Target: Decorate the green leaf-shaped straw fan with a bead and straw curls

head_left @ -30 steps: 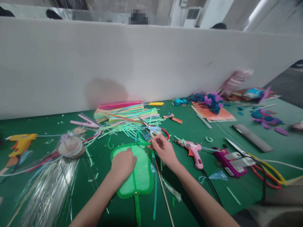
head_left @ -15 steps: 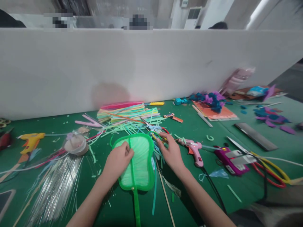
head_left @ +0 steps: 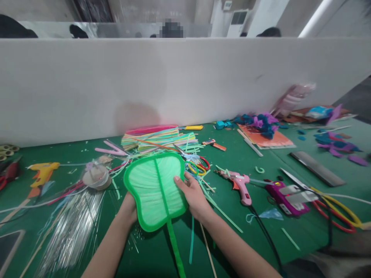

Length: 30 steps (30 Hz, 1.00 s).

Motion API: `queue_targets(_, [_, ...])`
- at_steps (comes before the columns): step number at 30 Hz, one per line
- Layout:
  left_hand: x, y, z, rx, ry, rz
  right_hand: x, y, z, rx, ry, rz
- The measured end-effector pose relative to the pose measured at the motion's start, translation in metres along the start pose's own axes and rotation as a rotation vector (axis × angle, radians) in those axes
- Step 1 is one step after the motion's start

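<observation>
A green hand fan (head_left: 145, 181), made of pleated light-green fabric with a fuzzy green rim, a central rib and a wrapped handle, is raised over the table and tilted. On its right edge my right hand (head_left: 193, 195) is closed, thumb across the front and fingers behind. My left hand (head_left: 129, 206) reaches behind the lower left edge; its fingers are hidden by the fan. Just beyond the fan lie scissors with red and yellow handles (head_left: 195, 167) among scraps, and a pile of pastel pipe cleaners (head_left: 156, 138).
Right of my hands lies a pink glue gun (head_left: 240, 183), with a purple power strip (head_left: 288, 199) and large scissors (head_left: 333, 208) beyond. At left are a yellow glue gun (head_left: 43, 173), a plastic cup (head_left: 97, 177) and clear strands (head_left: 72, 227). A white partition (head_left: 185, 85) closes the far side.
The fan has turned so its top leans left and its handle swings right. My left hand has gone from the fan's front to behind it, while my right hand has taken the right edge.
</observation>
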<state>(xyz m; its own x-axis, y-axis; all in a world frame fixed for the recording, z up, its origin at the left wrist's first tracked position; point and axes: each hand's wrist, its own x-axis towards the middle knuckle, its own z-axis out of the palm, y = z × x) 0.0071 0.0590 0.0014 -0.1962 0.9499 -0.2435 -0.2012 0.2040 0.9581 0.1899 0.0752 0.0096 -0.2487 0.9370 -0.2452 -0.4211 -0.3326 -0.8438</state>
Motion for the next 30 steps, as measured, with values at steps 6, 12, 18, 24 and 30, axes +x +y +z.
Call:
queue_targets(6, [0.007,-0.001,-0.023,-0.186,-0.023,-0.141,0.002,0.012,-0.009,-0.117,0.046,0.035])
queue_targets(12, [0.008,-0.008,-0.028,-0.239,0.108,-0.075,0.013,0.025,-0.020,-0.224,0.085,0.062])
queue_targets(18, [0.007,-0.003,-0.030,-0.170,0.138,-0.070,0.008,0.022,-0.026,-0.215,0.076,0.081])
queue_targets(24, [0.012,0.037,-0.030,0.304,0.061,0.214,-0.006,0.002,-0.014,-0.119,-0.064,-0.027])
queue_targets(30, [0.019,0.097,-0.017,0.806,-0.059,0.457,-0.010,-0.015,0.000,-0.120,-0.148,-0.138])
